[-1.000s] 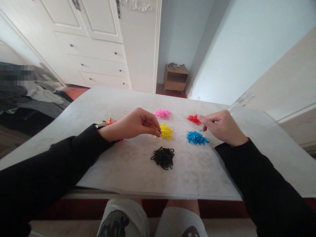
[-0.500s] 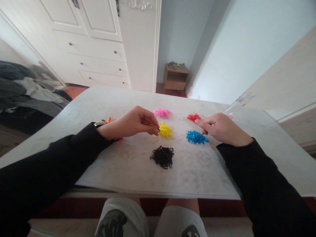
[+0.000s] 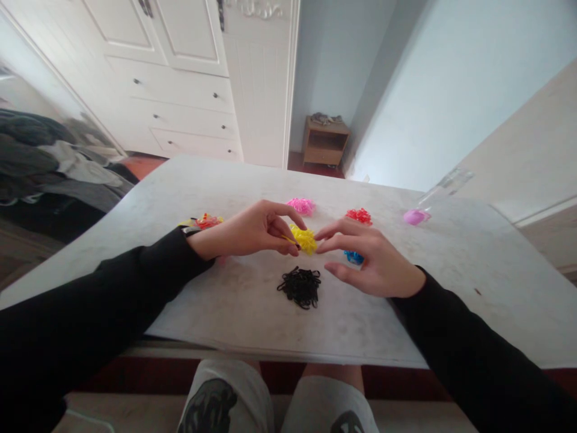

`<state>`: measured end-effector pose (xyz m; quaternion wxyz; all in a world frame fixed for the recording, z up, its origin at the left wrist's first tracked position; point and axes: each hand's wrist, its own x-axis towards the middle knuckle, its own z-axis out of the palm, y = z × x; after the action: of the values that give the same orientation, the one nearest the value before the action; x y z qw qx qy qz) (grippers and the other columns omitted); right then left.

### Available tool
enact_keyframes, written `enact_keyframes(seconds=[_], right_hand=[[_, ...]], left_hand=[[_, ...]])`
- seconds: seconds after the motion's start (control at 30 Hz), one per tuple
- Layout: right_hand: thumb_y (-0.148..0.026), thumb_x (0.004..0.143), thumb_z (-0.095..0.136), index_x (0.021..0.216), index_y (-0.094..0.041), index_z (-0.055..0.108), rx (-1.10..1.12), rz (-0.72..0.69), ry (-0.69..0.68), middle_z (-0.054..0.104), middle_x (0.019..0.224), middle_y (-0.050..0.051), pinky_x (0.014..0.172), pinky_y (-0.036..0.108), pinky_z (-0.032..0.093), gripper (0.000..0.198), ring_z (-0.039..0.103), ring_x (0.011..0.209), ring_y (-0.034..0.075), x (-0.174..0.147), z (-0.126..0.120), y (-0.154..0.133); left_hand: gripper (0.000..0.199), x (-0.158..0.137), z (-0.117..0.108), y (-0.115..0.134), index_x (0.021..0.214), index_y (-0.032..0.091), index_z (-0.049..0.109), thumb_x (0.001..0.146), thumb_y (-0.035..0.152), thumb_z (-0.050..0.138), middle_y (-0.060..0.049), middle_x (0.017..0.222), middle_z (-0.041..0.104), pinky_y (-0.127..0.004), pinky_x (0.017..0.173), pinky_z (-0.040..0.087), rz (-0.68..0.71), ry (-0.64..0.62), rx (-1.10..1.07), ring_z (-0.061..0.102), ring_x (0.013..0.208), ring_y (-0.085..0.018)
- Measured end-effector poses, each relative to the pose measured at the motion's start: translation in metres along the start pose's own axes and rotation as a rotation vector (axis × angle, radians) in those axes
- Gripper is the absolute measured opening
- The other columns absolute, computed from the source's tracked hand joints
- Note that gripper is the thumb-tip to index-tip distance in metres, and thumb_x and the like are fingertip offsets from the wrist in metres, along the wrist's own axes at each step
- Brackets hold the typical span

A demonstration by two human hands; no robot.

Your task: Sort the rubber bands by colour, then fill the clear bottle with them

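Observation:
My left hand (image 3: pixel 256 230) pinches a thin yellow rubber band (image 3: pixel 288 239) just left of the yellow pile of bands (image 3: pixel 305 239). Fingers apart and with nothing visible in them, my right hand (image 3: pixel 363 255) hovers on the other side of that pile. It partly covers a blue pile (image 3: pixel 354 257). Nearer to me lies a heap of black bands (image 3: pixel 300 287). Farther back are a pink pile (image 3: pixel 301 206) and a red pile (image 3: pixel 359 216). A mixed pile of red and yellow bands (image 3: pixel 210 221) shows behind my left wrist.
All the piles lie on a white table (image 3: pixel 225 325). A clear plastic container (image 3: pixel 446 183) and a pink-purple item (image 3: pixel 416 217) rest at its right side. Clothes (image 3: pixel 67 168) are heaped off the left edge. A white wardrobe (image 3: pixel 189 108) and small wooden cabinet (image 3: pixel 325 142) stand beyond.
My right hand has moved left and nearer, from between the red and blue piles towards my left hand, and its fingers have spread. My left hand still pinches the yellow band.

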<state>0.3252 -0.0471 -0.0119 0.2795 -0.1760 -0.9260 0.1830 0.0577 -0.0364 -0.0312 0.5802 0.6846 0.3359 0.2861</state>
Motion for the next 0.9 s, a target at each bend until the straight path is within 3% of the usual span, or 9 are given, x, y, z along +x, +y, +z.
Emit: enact_keyframes(seconds=[0.2,0.5,0.6,0.73,0.9], right_hand=[[-0.028,0.094,0.068,0.129,-0.021,0.067,0.092,0.010,-0.133,0.066,0.137,0.012,0.107,0.043,0.053,0.036,0.063,0.126,0.024,0.003,0.010,-0.006],[-0.031,0.098,0.064,0.134,-0.019,0.065,0.021,0.013,-0.153,0.068,0.136,0.013,0.105,0.044,0.055,0.038,0.063,0.125,0.025,0.003,0.013,-0.006],[-0.029,0.099,0.062,0.125,-0.019,0.070,-0.010,0.039,-0.042,0.072,0.128,0.011,0.100,0.043,0.057,0.028,0.067,0.118,0.024,0.003,0.012,-0.005],[-0.026,0.099,0.061,0.112,-0.019,0.073,-0.113,0.180,0.119,0.077,0.116,0.009,0.096,0.044,0.056,0.019,0.071,0.106,0.024,0.002,0.011,0.000],[-0.025,0.097,0.062,0.113,-0.019,0.072,-0.130,0.234,0.054,0.076,0.117,0.009,0.098,0.047,0.055,0.019,0.069,0.107,0.026,0.001,0.014,0.006]], left_hand=[[0.031,0.000,0.003,-0.001,0.110,0.016,0.067,0.082,0.017,0.082,-0.005,0.085,0.082,-0.021,0.071,0.063,0.026,-0.043,0.029,0.081,0.081,-0.018],[0.034,-0.002,0.006,-0.003,0.114,0.017,0.064,0.085,0.022,0.082,-0.006,0.090,0.082,-0.023,0.078,0.065,0.048,-0.075,0.006,0.081,0.087,-0.018],[0.039,-0.002,0.005,0.000,0.114,0.016,0.064,0.081,0.021,0.084,-0.005,0.087,0.081,-0.024,0.075,0.065,0.042,-0.029,0.046,0.081,0.084,-0.019],[0.039,0.000,0.001,0.002,0.108,0.015,0.065,0.077,0.023,0.086,-0.005,0.090,0.079,-0.022,0.066,0.064,0.063,0.108,0.117,0.080,0.079,-0.019],[0.038,0.003,-0.004,0.001,0.102,0.014,0.065,0.073,0.023,0.087,0.000,0.082,0.073,-0.023,0.069,0.064,0.103,0.261,0.176,0.078,0.073,-0.016]])
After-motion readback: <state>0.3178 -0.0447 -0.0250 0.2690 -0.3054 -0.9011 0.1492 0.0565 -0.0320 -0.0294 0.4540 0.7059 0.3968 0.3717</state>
